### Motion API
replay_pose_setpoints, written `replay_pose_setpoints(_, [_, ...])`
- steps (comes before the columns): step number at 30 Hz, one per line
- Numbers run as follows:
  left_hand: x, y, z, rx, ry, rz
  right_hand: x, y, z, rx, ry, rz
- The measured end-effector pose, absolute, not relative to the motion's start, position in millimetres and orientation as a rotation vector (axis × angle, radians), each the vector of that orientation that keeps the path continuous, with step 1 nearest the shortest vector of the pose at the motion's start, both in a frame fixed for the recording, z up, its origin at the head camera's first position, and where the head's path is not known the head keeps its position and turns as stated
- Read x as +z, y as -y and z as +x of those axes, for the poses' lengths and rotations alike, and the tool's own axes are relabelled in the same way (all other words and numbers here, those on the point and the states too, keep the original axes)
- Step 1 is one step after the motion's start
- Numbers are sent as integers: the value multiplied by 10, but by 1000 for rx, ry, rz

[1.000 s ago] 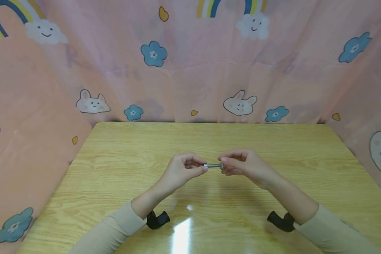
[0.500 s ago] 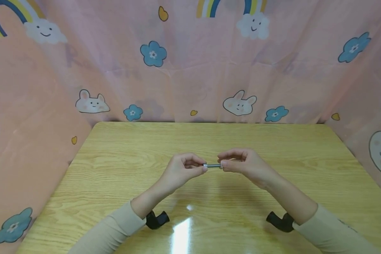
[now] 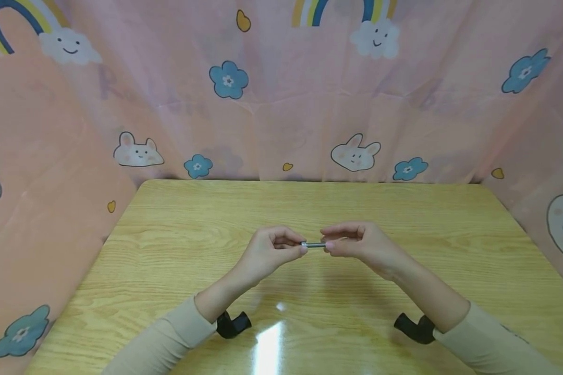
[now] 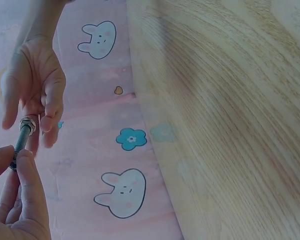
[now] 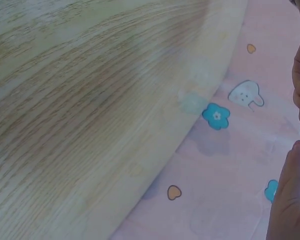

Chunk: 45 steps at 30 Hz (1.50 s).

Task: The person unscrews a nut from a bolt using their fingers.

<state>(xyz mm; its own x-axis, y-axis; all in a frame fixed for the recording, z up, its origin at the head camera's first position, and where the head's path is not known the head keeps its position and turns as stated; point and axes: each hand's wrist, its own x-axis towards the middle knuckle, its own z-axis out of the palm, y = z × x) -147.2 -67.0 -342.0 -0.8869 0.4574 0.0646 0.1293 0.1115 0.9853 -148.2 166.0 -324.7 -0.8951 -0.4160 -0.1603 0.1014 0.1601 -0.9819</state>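
Observation:
A silver threaded bolt point(image 3: 316, 245) is held level above the table, between the two hands. At its left end my left hand point(image 3: 267, 255) pinches it with thumb and fingertips. A hex nut point(image 4: 27, 123) sits near the bolt's other end, visible in the left wrist view. Around that end is my right hand point(image 3: 370, 247), with its thumb covering the nut in the head view. From the left wrist side, a finger lies against the nut while the thumb stands apart from it. The right wrist view shows both hands only at its right edge, the bolt hidden.
The wood-grain table point(image 3: 206, 208) extends below both hands. Pink patterned cloth point(image 3: 281, 114) hangs behind it and along both sides. A black wrist mount point(image 3: 233, 325) is on the left forearm, and another black mount point(image 3: 415, 328) on the right.
My right thumb has shifted over the bolt's right end, covering the nut that showed a second ago. My left hand and the bolt stay almost in place.

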Motion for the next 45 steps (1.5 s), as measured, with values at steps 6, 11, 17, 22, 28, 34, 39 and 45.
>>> replay_pose_setpoints(6, [-3427, 654, -1471, 1849, -2146, 581, -3218, -1644, -1478, -1784, -2031, -244])
replay_pose_setpoints(11, [-3429, 653, -1468, 1851, -2146, 586, -3244, -1664, -1477, -1792, -2050, -266])
replay_pose_setpoints(17, [-3430, 660, -1467, 1852, -2141, 571, -3259, -1667, -1479, -1796, -2061, -284])
replay_pose_setpoints(22, [-3428, 656, -1470, 1843, -2150, 566, -3235, -1650, -1477, -1776, -2029, -268])
replay_pose_setpoints(28, [-3420, 661, -1467, 1841, -2143, 569, -3224, -1672, -1461, -1776, -2052, -298])
replay_pose_setpoints(34, [-3422, 665, -1469, 1840, -2152, 563, -3237, -1678, -1470, -1792, -2040, -301])
replay_pose_setpoints(39, [-3428, 664, -1474, 1837, -2155, 568, -3255, -1665, -1496, -1762, -2024, -255])
replay_pose_setpoints(45, [-3429, 666, -1475, 1840, -2144, 568, -3258, -1679, -1486, -1773, -2058, -291])
